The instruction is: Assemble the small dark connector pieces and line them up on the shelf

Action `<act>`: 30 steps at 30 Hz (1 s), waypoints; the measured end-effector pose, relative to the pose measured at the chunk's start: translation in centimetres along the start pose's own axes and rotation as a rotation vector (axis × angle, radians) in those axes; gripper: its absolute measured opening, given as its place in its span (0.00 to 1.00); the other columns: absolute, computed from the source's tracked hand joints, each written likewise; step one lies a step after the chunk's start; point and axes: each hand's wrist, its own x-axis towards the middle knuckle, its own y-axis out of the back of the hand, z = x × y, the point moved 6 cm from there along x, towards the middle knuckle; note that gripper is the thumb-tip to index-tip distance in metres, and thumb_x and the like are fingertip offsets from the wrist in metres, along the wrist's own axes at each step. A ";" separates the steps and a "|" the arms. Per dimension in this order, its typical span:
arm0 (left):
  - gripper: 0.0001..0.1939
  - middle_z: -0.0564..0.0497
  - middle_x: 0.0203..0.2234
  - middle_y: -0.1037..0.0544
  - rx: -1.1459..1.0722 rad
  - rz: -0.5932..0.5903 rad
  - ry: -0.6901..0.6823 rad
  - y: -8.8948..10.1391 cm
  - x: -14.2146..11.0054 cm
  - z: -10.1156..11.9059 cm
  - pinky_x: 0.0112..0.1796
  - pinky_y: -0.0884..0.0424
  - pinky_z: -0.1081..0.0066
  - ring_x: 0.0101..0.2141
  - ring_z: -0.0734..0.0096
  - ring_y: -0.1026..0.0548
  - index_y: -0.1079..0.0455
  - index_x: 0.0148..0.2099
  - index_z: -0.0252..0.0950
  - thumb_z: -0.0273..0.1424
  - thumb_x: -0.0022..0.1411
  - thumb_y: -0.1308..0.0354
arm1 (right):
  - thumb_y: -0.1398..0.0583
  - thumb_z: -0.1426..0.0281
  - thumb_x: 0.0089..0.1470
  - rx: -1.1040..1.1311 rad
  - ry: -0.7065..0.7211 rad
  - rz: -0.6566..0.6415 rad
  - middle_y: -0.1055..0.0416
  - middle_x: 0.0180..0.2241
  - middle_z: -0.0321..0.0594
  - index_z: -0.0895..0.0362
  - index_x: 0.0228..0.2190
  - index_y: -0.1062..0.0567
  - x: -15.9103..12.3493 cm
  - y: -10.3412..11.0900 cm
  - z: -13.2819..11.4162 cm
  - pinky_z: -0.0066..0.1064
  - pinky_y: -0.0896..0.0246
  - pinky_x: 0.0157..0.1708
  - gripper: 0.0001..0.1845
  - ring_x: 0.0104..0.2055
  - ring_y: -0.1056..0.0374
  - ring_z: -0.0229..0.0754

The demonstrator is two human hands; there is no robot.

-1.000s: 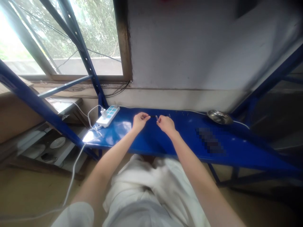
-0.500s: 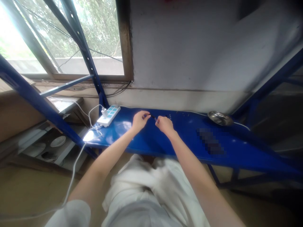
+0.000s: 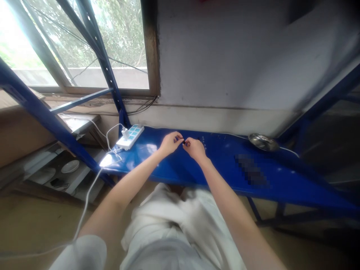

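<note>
Above the blue shelf top (image 3: 168, 165), my two hands meet fingertip to fingertip. My left hand (image 3: 170, 144) is closed in a pinch at one end of a small black piece (image 3: 183, 141). From the other side, the curled fingers of my right hand (image 3: 195, 148) grip the same piece. Most of it is hidden by the fingers, and it is too small to name. Several tiny clear bits (image 3: 203, 141) lie on the shelf just beyond my right hand.
A white power strip (image 3: 131, 137) with a plugged-in adapter stands at the left, its white cable (image 3: 89, 191) hanging off the edge. A shiny metal bowl (image 3: 263, 142) is at the back right, with a pixelated dark object (image 3: 251, 169) before it. Blue posts (image 3: 105, 71) rise at the left.
My hands have come closer together, the left moving right toward the other. Less of the thin dark piece shows between them, and the clear part near my right fingers is now out of sight.
</note>
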 end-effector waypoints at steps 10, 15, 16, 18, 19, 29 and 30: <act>0.04 0.50 0.25 0.25 0.258 -0.133 0.002 0.9 3.8 -0.9 0.32 0.35 0.73 0.25 0.72 0.31 0.26 0.30 0.36 0.28 0.50 0.41 | 0.47 0.64 0.52 0.224 -0.023 0.111 0.29 0.28 0.37 0.56 0.37 0.28 -1.5 -1.0 1.3 0.25 0.45 0.28 0.13 0.30 0.33 0.37; 0.03 0.50 0.24 0.25 0.305 -0.133 0.232 0.7 3.7 -7.0 0.31 0.36 0.73 0.24 0.73 0.31 0.26 0.28 0.36 0.24 0.48 0.40 | 0.48 0.64 0.53 0.291 -0.026 0.078 0.28 0.29 0.37 0.55 0.35 0.28 -2.5 -1.9 2.1 0.26 0.42 0.30 0.13 0.31 0.33 0.38; 0.03 0.50 0.24 0.25 0.310 -0.119 0.289 0.7 3.4 -8.3 0.30 0.36 0.74 0.24 0.73 0.30 0.26 0.29 0.36 0.24 0.48 0.40 | 0.48 0.64 0.52 0.296 -0.021 0.071 0.28 0.30 0.37 0.55 0.35 0.28 -2.6 -2.0 2.2 0.27 0.41 0.31 0.12 0.31 0.33 0.37; 0.04 0.50 0.25 0.24 0.325 -0.086 0.385 0.7 2.7 -10.3 0.30 0.36 0.74 0.25 0.73 0.30 0.26 0.30 0.35 0.24 0.49 0.41 | 0.48 0.65 0.52 0.298 -0.014 0.070 0.28 0.30 0.37 0.55 0.34 0.28 -2.7 -2.3 2.4 0.27 0.41 0.32 0.12 0.31 0.33 0.38; 0.04 0.49 0.26 0.24 0.340 -0.080 0.424 0.7 2.4 -11.1 0.30 0.36 0.75 0.25 0.73 0.30 0.27 0.30 0.36 0.25 0.49 0.41 | 0.48 0.65 0.52 0.300 -0.008 0.071 0.28 0.30 0.38 0.55 0.34 0.27 -2.7 -2.4 2.5 0.28 0.41 0.32 0.12 0.31 0.33 0.38; 0.09 0.49 0.36 0.25 0.547 -0.197 0.385 -0.1 2.5 -13.0 0.36 0.36 0.74 0.37 0.69 0.29 0.29 0.38 0.38 0.26 0.53 0.44 | 0.47 0.66 0.50 0.352 0.035 0.047 0.28 0.28 0.38 0.55 0.33 0.27 -2.9 -3.1 2.4 0.30 0.40 0.30 0.11 0.29 0.33 0.39; 0.09 0.49 0.36 0.25 0.554 -0.212 0.372 -0.2 2.5 -13.0 0.36 0.36 0.74 0.37 0.69 0.29 0.29 0.38 0.38 0.26 0.53 0.44 | 0.46 0.66 0.50 0.355 0.039 0.042 0.27 0.28 0.38 0.55 0.33 0.27 -2.9 -3.2 2.3 0.30 0.40 0.30 0.11 0.29 0.33 0.39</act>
